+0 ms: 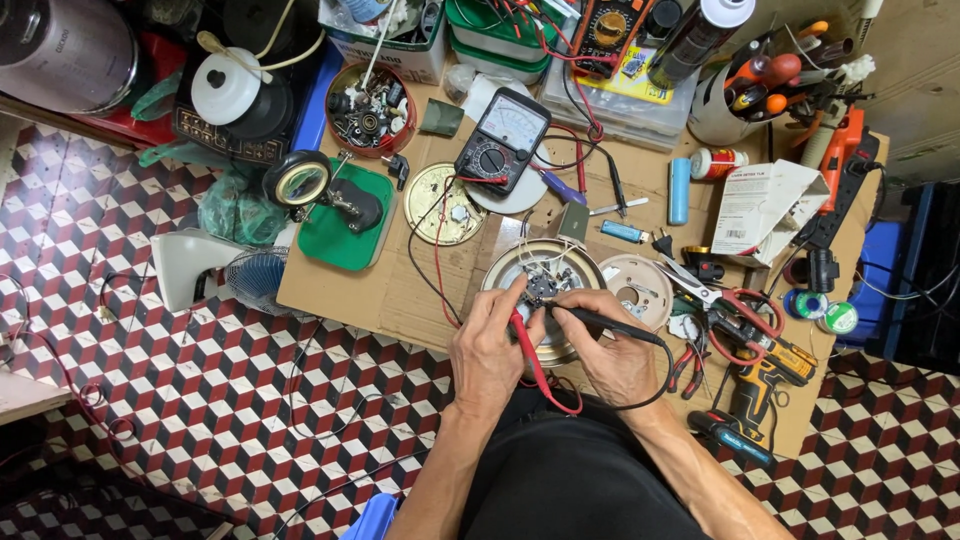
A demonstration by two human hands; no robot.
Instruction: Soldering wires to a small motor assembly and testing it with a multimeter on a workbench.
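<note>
the person sits at the near edge of a cardboard sheet laid on a patterned tile floor. both hands work over a round metal plate that lies near the middle of that near edge, with a small dark component cluster and thin wires at its centre.

the left hand is closed around a red test probe; the fingers pinch its shaft and the tip points up and away toward the cluster. the right hand is closed around a black test probe, which lies nearly level, its long axis running from the right toward the cluster at its left end. both tips meet at or just beside the cluster; whether they touch metal cannot be told.

the cluster lies just beyond both sets of fingertips, slightly nearer the left hand's. red and black leads loop back past the wrists, and others run up the sheet to an analogue multimeter toward the far edge.

just right of the plate sits a pale round plastic housing. a brass-coloured disc lies to the upper left, a green base with a magnifier at the left edge, and pliers and a yellow drill near the right corner.
</note>
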